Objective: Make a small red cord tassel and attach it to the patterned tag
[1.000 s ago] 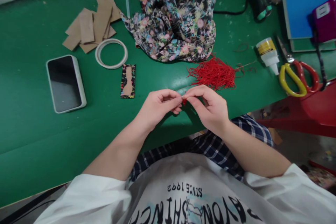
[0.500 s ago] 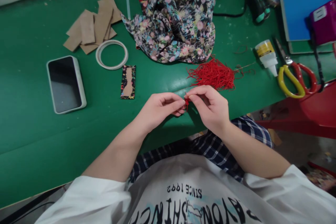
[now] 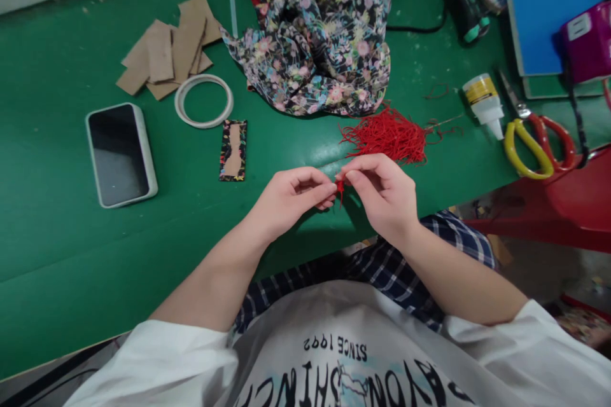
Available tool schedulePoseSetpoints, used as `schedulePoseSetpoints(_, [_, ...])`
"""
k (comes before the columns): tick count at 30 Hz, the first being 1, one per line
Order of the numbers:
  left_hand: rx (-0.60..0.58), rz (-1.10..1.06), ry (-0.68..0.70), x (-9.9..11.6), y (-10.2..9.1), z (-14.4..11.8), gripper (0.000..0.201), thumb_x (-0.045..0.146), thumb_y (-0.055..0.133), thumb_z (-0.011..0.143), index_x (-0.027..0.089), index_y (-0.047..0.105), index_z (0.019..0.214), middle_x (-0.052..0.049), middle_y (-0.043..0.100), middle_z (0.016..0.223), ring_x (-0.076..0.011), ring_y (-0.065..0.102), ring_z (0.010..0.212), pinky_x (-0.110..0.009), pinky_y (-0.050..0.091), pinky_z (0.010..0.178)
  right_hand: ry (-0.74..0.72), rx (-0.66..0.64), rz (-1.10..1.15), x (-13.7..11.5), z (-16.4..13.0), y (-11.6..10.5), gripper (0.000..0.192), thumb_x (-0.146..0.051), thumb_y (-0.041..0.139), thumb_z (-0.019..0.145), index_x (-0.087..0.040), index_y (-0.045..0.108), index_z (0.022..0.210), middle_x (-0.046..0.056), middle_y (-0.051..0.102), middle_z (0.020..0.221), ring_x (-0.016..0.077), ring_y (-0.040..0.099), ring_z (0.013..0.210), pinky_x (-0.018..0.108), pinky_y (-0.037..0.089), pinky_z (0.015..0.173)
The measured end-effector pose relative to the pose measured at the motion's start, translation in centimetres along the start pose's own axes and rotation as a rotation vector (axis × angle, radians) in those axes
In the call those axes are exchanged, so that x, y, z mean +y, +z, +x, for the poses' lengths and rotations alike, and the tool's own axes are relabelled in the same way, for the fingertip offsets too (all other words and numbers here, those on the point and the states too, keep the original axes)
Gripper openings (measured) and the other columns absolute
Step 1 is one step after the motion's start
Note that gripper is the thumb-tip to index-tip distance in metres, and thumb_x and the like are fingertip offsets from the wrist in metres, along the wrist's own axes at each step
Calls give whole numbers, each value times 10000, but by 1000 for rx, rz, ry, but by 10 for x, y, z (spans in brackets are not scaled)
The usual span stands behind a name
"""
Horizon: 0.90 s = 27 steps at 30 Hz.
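Observation:
My left hand (image 3: 289, 200) and my right hand (image 3: 382, 197) meet over the near edge of the green table (image 3: 57, 235). Between their fingertips they pinch a small bit of red thread (image 3: 340, 186). Just beyond my right hand lies a loose bundle of red threads (image 3: 389, 137). A small strip wrapped in floral cloth (image 3: 233, 150) rests to the left of my left hand.
A crumpled floral fabric (image 3: 319, 38) lies at the back centre, with cardboard pieces (image 3: 167, 51) and a tape ring (image 3: 203, 100) to its left. A phone (image 3: 120, 154) sits at left. A glue bottle (image 3: 484, 102), scissors (image 3: 537, 133) and a glue gun (image 3: 461, 0) are at right.
Both hands stay pinched together at the same spot; the red thread end now hangs a little lower between the fingertips. The view has shifted slightly.

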<state>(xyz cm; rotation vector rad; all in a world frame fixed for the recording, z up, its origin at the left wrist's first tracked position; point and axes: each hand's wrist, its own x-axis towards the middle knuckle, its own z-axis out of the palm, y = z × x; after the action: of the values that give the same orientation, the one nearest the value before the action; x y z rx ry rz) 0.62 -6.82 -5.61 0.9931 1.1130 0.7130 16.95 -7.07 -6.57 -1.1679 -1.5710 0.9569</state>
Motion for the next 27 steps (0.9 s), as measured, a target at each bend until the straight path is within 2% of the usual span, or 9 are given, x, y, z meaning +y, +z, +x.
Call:
schedulePoseSetpoints(14, [-17,-29,1,1,0,-1,184,310,679,707,142,606,694,17,634,610,-79,582,567,-203,488,598,62,23,152,2,0,2,69,-210,510,856,-231,566,889,-26,618,804,83,633,728,228,533,683])
schedulePoseSetpoints(19, [-25,23,12,1,3,-2,209,340,671,708,142,605,696,5,628,624,-92,580,590,-217,491,614,44,53,117,2,1,3,73,-216,505,857,-237,569,886,-28,618,796,83,629,707,230,533,666])
schedulePoseSetpoints(22, [-68,65,23,-2,6,-3,219,356,666,712,144,610,712,-4,624,645,-100,580,613,-217,484,615,29,79,91,1,1,5,80,-219,502,858,-232,571,896,-31,614,780,78,615,678,229,528,650])
schedulePoseSetpoints(25, [-113,108,64,-3,9,-5,200,355,639,742,156,617,734,-3,621,667,-100,575,627,-213,474,616,20,89,100,-1,0,8,90,-210,501,857,-234,574,904,-36,607,772,70,596,651,216,517,617])
schedulePoseSetpoints(27, [-88,187,147,-2,12,-7,171,334,612,770,164,622,746,-6,629,699,-98,572,647,-207,468,628,9,87,100,-2,0,10,98,-201,497,859,-240,575,903,-39,602,763,68,586,633,214,512,603])
